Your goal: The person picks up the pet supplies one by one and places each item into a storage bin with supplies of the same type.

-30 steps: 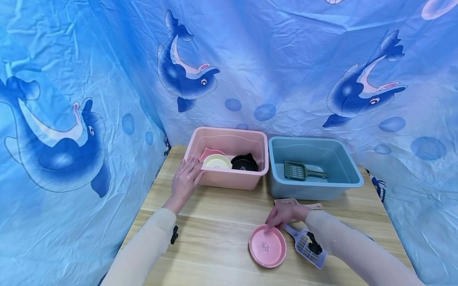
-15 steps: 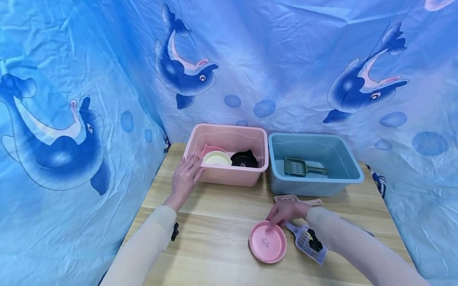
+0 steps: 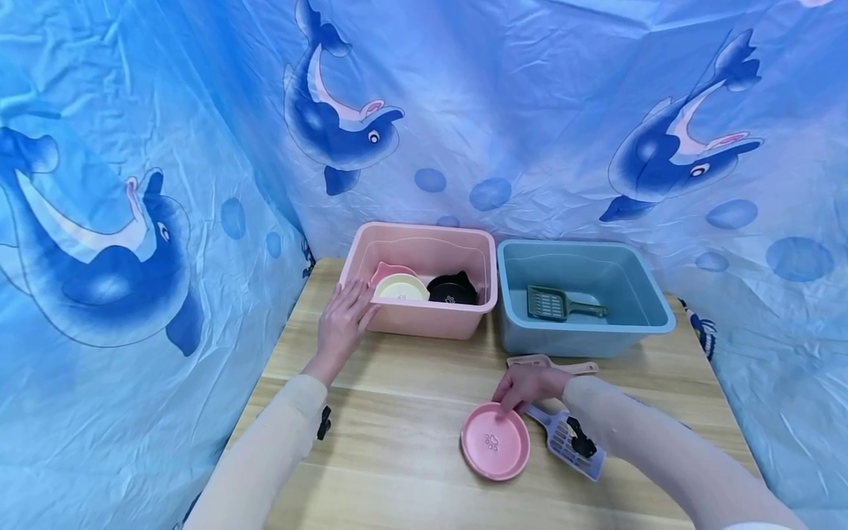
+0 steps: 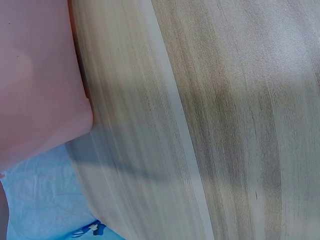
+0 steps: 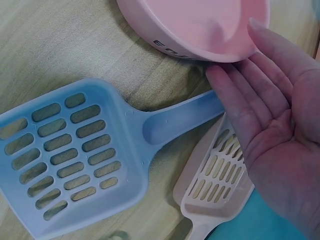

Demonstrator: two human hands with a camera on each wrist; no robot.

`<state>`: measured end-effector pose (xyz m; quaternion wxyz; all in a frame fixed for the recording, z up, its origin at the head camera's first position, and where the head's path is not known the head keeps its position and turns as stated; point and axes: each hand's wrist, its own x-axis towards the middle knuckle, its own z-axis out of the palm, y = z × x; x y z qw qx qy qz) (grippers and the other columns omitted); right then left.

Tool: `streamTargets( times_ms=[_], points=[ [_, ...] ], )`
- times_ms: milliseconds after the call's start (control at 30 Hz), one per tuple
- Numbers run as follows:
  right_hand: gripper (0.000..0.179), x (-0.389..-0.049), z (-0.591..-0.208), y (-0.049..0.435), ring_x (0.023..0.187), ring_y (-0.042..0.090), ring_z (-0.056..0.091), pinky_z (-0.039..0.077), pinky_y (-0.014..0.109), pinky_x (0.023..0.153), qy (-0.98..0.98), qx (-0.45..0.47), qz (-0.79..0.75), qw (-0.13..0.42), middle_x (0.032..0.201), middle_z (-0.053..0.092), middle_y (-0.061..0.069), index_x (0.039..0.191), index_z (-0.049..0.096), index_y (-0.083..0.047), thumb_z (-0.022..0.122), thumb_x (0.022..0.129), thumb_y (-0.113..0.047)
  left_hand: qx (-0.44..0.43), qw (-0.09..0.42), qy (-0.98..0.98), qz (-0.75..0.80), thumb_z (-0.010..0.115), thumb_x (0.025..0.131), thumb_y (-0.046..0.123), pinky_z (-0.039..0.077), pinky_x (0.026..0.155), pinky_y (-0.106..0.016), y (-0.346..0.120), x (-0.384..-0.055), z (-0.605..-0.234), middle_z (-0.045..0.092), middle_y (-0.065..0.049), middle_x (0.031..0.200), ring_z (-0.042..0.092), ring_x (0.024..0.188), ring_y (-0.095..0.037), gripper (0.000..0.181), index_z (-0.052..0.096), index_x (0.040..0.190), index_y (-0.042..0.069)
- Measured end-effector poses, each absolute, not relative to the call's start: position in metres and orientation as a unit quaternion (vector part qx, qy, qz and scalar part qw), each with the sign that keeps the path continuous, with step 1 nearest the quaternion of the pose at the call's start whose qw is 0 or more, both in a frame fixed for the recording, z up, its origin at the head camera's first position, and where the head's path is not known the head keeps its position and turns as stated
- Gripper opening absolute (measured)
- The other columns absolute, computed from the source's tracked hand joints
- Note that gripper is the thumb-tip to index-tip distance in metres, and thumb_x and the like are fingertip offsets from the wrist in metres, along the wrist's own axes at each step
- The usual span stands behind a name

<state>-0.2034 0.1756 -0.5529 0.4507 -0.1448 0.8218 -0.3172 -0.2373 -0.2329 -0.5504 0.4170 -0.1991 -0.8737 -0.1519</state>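
Observation:
My right hand (image 3: pixel 528 386) pinches the far rim of a round pink pet bowl (image 3: pixel 495 445) with a paw print inside. In the right wrist view, the thumb lies over the rim of the bowl (image 5: pixel 205 20) and the other fingers reach underneath. A lilac litter scoop (image 3: pixel 575 450) lies beside it, its handle toward that hand. At the left, my left hand (image 3: pixel 341 320) rests with extended fingers on the near-left corner of a pink bin (image 3: pixel 424 324). Inside are a pink bowl (image 3: pixel 392 272), a cream bowl (image 3: pixel 401 288) and a black bowl (image 3: pixel 453 288) with ears.
A blue-grey bin (image 3: pixel 583 342) stands right of the pink one, with a dark green litter scoop (image 3: pixel 563 303) inside. In front of it lies a pale pink litter scoop (image 3: pixel 553 364), partly behind my right hand. Blue dolphin-print curtain (image 3: pixel 457 110) surrounds the wooden table (image 3: pixel 391 412).
The head view has tilted down slightly, so everything sits higher in it. Both hands keep their places, the right on the pink pet bowl and the left on the bin.

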Motion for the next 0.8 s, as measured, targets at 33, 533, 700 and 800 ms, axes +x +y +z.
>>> streamTargets(
  times_ms=[33, 533, 700, 800],
  points=[
    [0.025, -0.203, -0.553, 0.175, 0.092, 0.017, 0.074, 0.065, 0.034, 0.087, 0.822, -0.148, -0.318, 0.449, 0.106, 0.08, 0.003, 0.116, 0.08, -0.007, 0.082, 0.091, -0.006, -0.199, 0.417, -0.874, -0.152, 0.088, 0.088, 0.022, 0.048, 0.113, -0.064, -0.233, -0.237, -0.55, 0.069, -0.023, 0.136, 0.069, 0.125, -0.044, 0.05, 0.074, 0.134, 0.006],
    [0.02, -0.203, -0.56, 0.175, 0.082, 0.017, 0.076, 0.066, 0.031, 0.076, 0.834, -0.176, -0.318, 0.415, 0.098, 0.082, 0.004, 0.11, 0.083, -0.007, 0.082, 0.09, -0.003, -0.202, 0.419, -0.872, -0.155, 0.087, 0.089, 0.022, 0.048, 0.115, -0.063, -0.234, -0.239, -0.552, 0.071, -0.024, 0.133, 0.068, 0.126, -0.044, 0.049, 0.075, 0.133, 0.006],
    [0.019, -0.203, -0.563, 0.175, 0.076, 0.016, 0.075, 0.066, 0.03, 0.072, 0.828, -0.185, -0.334, 0.411, 0.094, 0.081, 0.005, 0.107, 0.083, -0.005, 0.081, 0.089, 0.001, -0.205, 0.427, -0.866, -0.157, 0.089, 0.087, 0.021, 0.049, 0.113, -0.064, -0.235, -0.24, -0.553, 0.072, -0.025, 0.131, 0.068, 0.125, -0.045, 0.05, 0.075, 0.132, 0.005],
    [0.02, -0.201, -0.566, 0.174, 0.075, 0.017, 0.076, 0.066, 0.03, 0.07, 0.823, -0.195, -0.348, 0.406, 0.092, 0.081, 0.009, 0.107, 0.083, -0.001, 0.079, 0.088, 0.006, -0.207, 0.43, -0.864, -0.158, 0.089, 0.086, 0.021, 0.049, 0.113, -0.065, -0.235, -0.241, -0.554, 0.071, -0.024, 0.132, 0.069, 0.125, -0.045, 0.051, 0.075, 0.133, 0.005]
  ],
)
